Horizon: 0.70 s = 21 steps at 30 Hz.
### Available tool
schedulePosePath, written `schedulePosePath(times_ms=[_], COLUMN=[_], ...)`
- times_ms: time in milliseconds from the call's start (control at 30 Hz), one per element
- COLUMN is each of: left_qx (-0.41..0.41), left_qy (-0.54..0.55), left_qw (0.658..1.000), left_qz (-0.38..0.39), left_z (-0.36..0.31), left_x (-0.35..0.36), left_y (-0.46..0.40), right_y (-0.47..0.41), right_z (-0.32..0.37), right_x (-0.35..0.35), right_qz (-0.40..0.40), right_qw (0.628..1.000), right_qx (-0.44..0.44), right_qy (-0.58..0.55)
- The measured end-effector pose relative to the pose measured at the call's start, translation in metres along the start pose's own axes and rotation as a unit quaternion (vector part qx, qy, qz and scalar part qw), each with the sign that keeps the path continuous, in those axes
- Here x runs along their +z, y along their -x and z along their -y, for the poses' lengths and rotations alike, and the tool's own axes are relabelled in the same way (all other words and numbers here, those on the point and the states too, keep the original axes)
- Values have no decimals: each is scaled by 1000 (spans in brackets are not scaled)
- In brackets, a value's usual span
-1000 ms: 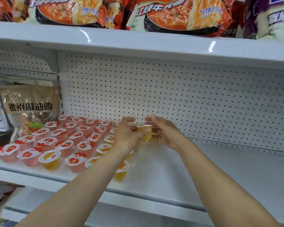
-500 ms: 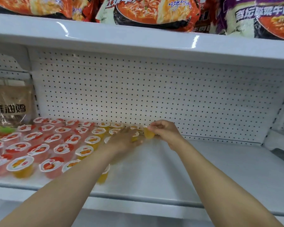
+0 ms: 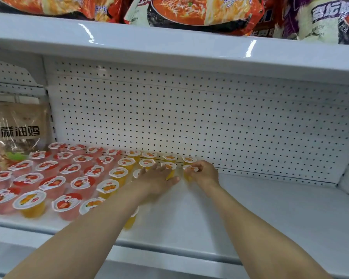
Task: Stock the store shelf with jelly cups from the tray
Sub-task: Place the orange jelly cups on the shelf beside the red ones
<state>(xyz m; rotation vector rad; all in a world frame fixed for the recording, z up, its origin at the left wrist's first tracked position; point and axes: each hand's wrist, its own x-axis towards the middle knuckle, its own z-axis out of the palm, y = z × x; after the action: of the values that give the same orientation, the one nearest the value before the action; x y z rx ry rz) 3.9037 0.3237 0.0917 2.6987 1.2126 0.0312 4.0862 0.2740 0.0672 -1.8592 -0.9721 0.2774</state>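
A: What sits far left?
B: A brown plastic food bag, Chinese lettering, then pink and orange foil-lidded jelly cups on the white metal shelf.
A: Hands?
B: Left hand flat, released; right hand pinches an orange cup.

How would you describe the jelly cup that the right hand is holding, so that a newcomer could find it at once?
Start at the white pegboard back wall of the middle shelf and follow the cups rightwards to where they end. There the right hand pinches an orange jelly cup. It is the rightmost cup of its row, and the only one held between fingers.
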Motion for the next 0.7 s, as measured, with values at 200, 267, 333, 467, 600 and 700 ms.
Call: schedulePosePath(times_ms=[200, 267, 333, 467, 600, 700], left_qx=[-9, -11, -15, -15, -20, -48], left_qy=[9, 15, 31, 68, 155, 154], left_qw=[1000, 1000, 999, 995, 968, 948], left_qz=[-5, -9, -17, -69, -198, -273], left_z=[-2, -4, -5, 2, 24, 52], left_x=[0, 0, 0, -12, -50, -75], left_y=[2, 3, 4, 7, 31, 61], right_y=[-1, 0, 1, 5, 15, 31], right_z=[6, 8, 11, 33, 77, 122], right_x=[4, 5, 4, -6, -12, -4], right_qz=[1, 7, 14, 28, 26, 39], right_qw=[1000, 999, 999, 991, 972, 946], right_qx=[7, 16, 26, 10, -118, -212], right_qy=[27, 33, 45, 128, 199, 240])
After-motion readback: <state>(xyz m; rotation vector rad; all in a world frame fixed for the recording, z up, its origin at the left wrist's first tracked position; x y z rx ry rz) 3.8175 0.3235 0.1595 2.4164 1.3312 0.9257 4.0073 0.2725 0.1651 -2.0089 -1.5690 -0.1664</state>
